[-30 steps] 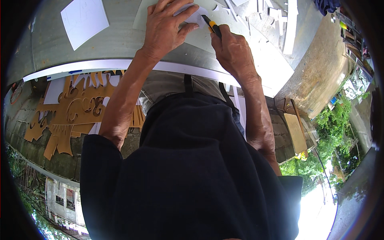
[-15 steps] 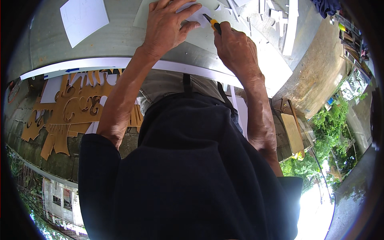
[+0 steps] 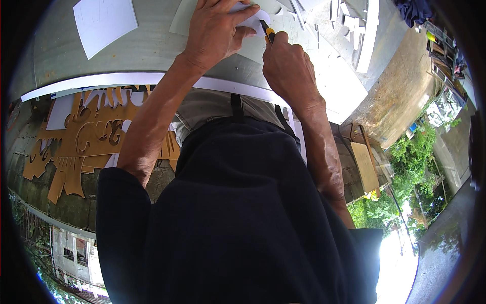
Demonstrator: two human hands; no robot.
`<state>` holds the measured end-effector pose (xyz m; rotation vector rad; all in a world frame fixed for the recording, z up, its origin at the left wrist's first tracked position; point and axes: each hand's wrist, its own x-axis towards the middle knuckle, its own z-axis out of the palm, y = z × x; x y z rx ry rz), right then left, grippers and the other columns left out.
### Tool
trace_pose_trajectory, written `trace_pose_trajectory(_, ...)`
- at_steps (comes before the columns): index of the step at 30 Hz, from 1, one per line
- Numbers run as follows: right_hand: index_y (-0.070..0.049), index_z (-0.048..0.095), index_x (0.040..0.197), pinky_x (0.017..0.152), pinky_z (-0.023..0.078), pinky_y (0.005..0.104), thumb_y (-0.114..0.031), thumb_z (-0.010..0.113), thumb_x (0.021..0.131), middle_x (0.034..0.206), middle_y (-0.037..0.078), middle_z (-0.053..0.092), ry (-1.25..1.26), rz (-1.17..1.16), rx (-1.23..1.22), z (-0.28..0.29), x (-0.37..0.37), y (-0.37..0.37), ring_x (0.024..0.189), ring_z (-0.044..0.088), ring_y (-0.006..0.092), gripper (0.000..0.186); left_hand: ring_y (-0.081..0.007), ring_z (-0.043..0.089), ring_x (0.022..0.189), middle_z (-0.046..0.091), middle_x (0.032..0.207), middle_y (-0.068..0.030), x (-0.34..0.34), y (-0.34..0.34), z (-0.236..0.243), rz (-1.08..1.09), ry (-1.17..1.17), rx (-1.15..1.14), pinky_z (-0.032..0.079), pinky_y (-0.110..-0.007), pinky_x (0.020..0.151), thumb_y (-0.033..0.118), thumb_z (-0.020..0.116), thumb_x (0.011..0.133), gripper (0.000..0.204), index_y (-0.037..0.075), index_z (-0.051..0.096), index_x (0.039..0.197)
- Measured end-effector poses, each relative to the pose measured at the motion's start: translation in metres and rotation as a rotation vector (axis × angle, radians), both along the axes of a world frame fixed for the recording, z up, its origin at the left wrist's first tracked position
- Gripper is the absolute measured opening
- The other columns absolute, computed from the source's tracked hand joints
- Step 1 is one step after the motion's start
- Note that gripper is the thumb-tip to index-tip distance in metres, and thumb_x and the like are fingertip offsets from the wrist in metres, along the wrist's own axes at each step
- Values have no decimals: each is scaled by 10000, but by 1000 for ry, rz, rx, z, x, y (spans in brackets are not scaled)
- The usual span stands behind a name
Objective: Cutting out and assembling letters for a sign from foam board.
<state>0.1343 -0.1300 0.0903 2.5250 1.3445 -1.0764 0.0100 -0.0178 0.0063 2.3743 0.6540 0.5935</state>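
My right hand (image 3: 292,68) is closed round a yellow and black utility knife (image 3: 269,34). The knife's blade tip meets the edge of a small white sheet piece (image 3: 255,21) with a rounded outline. My left hand (image 3: 212,36) lies over that piece, fingers stretched out and thumb apart, pressing on it from the left. Its fingertips run toward the top edge of the picture, and part of the piece is hidden under them. Beneath both hands is a pale, greyish sheet (image 3: 288,48) on the worktable (image 3: 152,38).
A white sheet (image 3: 105,25) rests at the table's left. Cut white scraps (image 3: 352,25) and a long white strip (image 3: 368,43) lie at the right. Along the near edge runs a white band (image 3: 121,78). Brown cut-out boards (image 3: 91,139) are below at left. Dark cloth (image 3: 412,11) sits far right.
My right hand and the knife have moved slightly left, toward my left hand. The left hand stays pressed on the white piece. The whole view has shifted a little.
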Motion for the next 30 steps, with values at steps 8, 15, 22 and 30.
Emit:
trace_pose_trajectory(8,107,537,943,676,563,550,-138,515,976,723,341,652,33,-83,34,0,-7,0,731,698,509,248,-247,564,1131,639,1209,-14,-1,1,-11,-18,-1,-72,445,-407,951,247,841,719,485,124,741,1177)
trace_pose_trajectory(15,143,545,947,711,575,543,-76,548,912,759,350,665,107,-197,-4,3,-10,4,761,700,519,222,-191,577,1009,641,1102,45,0,-1,-16,6,-26,6,470,-344,926,260,881,653,487,163,787,1120)
trace_pose_trajectory(22,152,557,930,669,585,510,-97,516,951,715,311,667,117,-239,43,9,-15,10,694,715,466,254,-200,574,1012,642,1100,33,0,0,-14,-15,-49,-32,464,-352,934,253,880,649,500,149,783,1128)
trace_pose_trajectory(30,75,575,932,529,547,459,-215,526,1023,632,238,653,223,-443,12,29,1,-10,522,688,339,308,-226,564,1125,652,1195,7,2,-6,-14,0,-9,-52,438,-392,1024,170,870,687,534,161,746,1206)
